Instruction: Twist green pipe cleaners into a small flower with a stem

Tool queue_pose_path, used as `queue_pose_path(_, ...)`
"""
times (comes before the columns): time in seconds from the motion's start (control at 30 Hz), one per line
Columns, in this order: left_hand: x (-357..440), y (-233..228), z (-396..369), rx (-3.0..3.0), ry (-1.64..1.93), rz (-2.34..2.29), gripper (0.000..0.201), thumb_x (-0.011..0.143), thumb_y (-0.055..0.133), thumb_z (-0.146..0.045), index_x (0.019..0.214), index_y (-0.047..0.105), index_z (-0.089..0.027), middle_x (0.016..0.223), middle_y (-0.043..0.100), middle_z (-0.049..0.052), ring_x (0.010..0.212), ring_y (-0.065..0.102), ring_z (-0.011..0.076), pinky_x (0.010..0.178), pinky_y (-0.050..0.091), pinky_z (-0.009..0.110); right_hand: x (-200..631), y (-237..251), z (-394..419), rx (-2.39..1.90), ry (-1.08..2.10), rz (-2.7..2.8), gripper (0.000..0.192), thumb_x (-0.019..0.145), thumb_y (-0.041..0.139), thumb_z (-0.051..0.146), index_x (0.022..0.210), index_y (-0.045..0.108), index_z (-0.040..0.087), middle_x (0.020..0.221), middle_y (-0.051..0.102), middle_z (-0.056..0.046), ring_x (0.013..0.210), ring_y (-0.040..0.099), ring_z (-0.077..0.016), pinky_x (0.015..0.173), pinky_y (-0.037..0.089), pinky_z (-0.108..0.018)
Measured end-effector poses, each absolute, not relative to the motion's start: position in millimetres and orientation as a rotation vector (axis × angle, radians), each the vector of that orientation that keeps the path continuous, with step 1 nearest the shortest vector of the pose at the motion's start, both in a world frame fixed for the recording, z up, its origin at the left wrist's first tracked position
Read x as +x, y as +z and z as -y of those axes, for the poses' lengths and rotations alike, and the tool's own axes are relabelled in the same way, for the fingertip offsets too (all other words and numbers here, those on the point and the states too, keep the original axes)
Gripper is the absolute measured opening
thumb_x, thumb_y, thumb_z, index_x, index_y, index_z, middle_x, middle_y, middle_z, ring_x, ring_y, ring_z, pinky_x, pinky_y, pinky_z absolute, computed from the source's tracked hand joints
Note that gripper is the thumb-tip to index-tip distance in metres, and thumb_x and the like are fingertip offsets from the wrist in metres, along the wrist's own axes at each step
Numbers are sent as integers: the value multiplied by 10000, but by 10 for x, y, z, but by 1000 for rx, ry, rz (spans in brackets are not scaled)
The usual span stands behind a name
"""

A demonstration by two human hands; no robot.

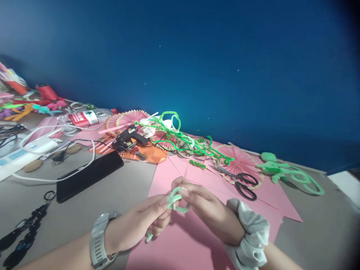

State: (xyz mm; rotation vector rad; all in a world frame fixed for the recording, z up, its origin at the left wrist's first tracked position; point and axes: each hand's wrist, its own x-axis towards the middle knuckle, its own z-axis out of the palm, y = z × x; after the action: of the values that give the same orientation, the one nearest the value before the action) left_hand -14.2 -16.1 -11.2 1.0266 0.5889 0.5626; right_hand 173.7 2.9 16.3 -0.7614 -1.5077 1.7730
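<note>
Low in the middle of the frame I have both hands together over the pink paper [197,243]. My left hand [140,225] pinches a pale green pipe cleaner [176,198] between thumb and forefinger, its tail poking out below the palm. My right hand [205,210] has its fingers curled around the looped part, so both are grasping the same piece. I judge it light and soft on the outside, with a wire core that bends easily and keeps its shape; it is best gripped close to the bend, since a far hold would only flex it. To the right of centre lie black-handled scissors [239,180], well apart from my hands. A black glue gun [129,137] sits left of centre, and a dark phone [88,174] lies below it.
</note>
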Motion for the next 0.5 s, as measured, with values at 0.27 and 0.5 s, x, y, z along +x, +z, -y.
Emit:
queue_pose_path(0.27, -161, -140, 148, 908, 549, -602, 363, 942, 253, -451, 675, 304, -211, 524, 206, -93, 433, 166, 68, 419, 192, 216, 1762, 213, -64, -711, 1777, 1644, 246, 909, 475, 306, 792, 614, 140, 910, 440, -35, 759, 469, -132, 715, 401, -282)
queue_pose_path(0.5, -120, -115, 155, 1034, 567, -658, 334, 929, 310, -462, 739, 379, -197, 575, 218, -87, 462, 165, 69, 431, 167, 222, 1756, 186, -75, -918, 1606, 1744, 271, 874, 529, 390, 776, 611, 151, 857, 490, -25, 788, 504, -152, 730, 396, -282)
